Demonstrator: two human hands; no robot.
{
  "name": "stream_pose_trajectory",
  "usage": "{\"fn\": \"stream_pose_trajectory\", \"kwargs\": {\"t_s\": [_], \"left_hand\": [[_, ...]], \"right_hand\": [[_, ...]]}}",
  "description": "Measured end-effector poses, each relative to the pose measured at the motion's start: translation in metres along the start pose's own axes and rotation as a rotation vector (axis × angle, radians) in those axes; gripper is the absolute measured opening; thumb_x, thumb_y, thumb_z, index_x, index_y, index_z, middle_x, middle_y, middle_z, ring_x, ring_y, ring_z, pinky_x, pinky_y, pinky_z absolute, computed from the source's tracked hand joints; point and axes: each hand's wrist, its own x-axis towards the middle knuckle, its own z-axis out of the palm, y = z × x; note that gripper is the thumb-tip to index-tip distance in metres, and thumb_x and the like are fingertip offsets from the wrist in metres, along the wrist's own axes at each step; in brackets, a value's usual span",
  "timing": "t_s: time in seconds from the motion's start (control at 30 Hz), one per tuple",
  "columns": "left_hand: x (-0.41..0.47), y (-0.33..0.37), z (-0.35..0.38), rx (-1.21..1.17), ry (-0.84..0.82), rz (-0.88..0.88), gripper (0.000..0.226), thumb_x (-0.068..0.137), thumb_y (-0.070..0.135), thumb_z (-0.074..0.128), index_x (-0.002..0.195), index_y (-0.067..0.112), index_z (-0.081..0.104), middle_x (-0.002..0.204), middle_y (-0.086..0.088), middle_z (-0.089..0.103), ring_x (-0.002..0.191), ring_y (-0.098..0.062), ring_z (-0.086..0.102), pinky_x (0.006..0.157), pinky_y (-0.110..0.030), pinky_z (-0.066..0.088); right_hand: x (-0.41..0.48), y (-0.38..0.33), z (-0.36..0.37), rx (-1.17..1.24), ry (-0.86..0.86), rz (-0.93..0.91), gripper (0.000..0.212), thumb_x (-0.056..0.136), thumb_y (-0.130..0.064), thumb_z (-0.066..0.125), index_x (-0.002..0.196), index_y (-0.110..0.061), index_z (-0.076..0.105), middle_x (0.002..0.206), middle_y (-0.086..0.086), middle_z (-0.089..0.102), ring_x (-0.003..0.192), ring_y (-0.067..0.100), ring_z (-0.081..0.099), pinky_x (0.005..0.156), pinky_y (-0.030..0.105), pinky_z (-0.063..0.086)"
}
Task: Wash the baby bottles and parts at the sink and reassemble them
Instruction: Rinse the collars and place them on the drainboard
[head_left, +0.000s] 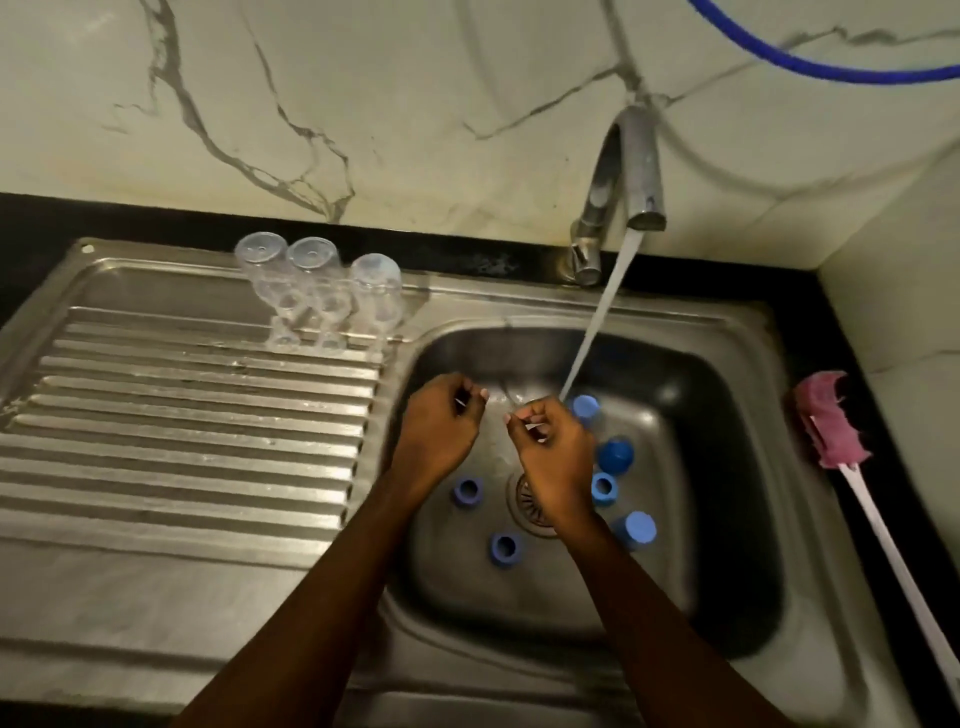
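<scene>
— Over the sink basin (701, 519), how do the hands sit?
— Left hand (439, 431) and right hand (553, 457) are close together beside the water stream (597, 322), fingers curled inward; whether they pinch anything, I cannot tell.
— And the bottles?
— Three clear bottles (322, 291) stand inverted on the drainboard (182, 415); blue rings (467, 491) and caps (639, 527) lie in the basin.

The drain (519, 500) is half hidden by the right hand (550, 457); the brush (831, 421) handle is cut off by the right edge, the hose (821, 68) by the top.
</scene>
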Motion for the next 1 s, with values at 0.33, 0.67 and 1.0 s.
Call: {"fn": "stream_pose_trajectory", "kwargs": {"t_s": [0.33, 0.67, 1.0], "left_hand": [[0.025, -0.013, 0.085, 0.103, -0.229, -0.103, 0.009, 0.093, 0.029, 0.064, 0.089, 0.023, 0.07, 0.086, 0.008, 0.068, 0.083, -0.011, 0.062, 0.064, -0.021, 0.04], [0.054, -0.023, 0.114, 0.286, -0.301, -0.093, 0.013, 0.09, 0.034, 0.063, 0.09, 0.024, 0.072, 0.096, -0.003, 0.071, 0.094, -0.025, 0.065, 0.076, -0.03, 0.047], [0.051, -0.026, 0.111, 0.255, -0.309, -0.069, 0.012, 0.093, 0.029, 0.064, 0.084, 0.022, 0.067, 0.09, -0.002, 0.067, 0.089, -0.021, 0.062, 0.077, -0.03, 0.047]], "right_hand": [[0.041, 0.085, -0.054, -0.432, -0.219, 0.169, 0.014, 0.083, -0.026, 0.068, 0.083, -0.027, 0.054, 0.089, -0.009, 0.066, 0.086, 0.016, 0.063, 0.071, 0.025, 0.046], [0.081, 0.113, -0.07, -0.63, -0.157, 0.062, 0.012, 0.087, -0.025, 0.059, 0.075, -0.026, 0.06, 0.091, 0.001, 0.068, 0.089, 0.027, 0.064, 0.071, 0.03, 0.046], [0.089, 0.104, -0.076, -0.845, -0.447, 0.028, 0.003, 0.074, -0.028, 0.073, 0.074, -0.027, 0.07, 0.082, -0.006, 0.068, 0.079, 0.018, 0.064, 0.079, 0.037, 0.056]]}}
